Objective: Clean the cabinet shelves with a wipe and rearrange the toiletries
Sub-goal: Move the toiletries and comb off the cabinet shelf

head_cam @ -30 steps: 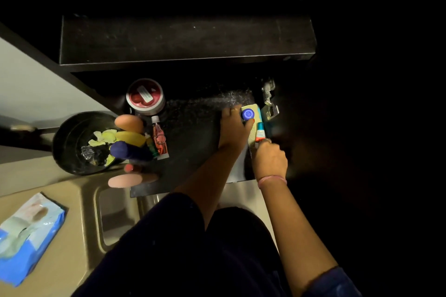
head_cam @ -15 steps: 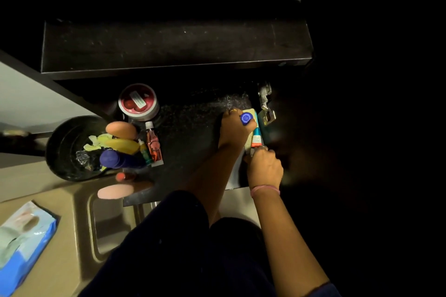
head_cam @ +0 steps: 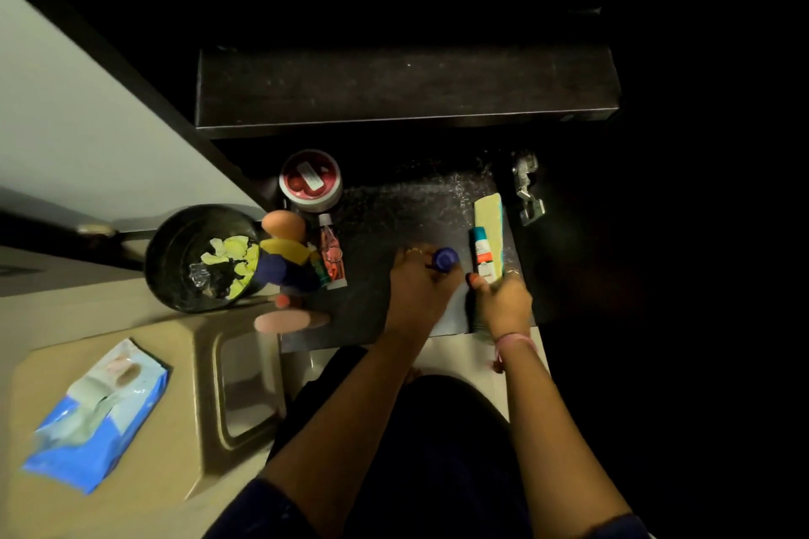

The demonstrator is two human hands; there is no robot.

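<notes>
A pack of wipes (head_cam: 98, 416) is seen nearest, on the counter. On the dark shelf (head_cam: 407, 210), a blue-capped bottle (head_cam: 443, 259) is gripped by the closed left hand (head_cam: 418, 282); a tube (head_cam: 481, 252) and yellow box (head_cam: 489, 217) are clasped together by the right hand (head_cam: 503, 302). Farther left, a red jar (head_cam: 311, 179) is seen.

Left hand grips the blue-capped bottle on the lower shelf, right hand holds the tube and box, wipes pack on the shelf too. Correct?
Not quite. The head view shows the wipes pack on the beige counter, not the shelf. The left hand on the blue-capped bottle and the right hand claims hold.
</notes>
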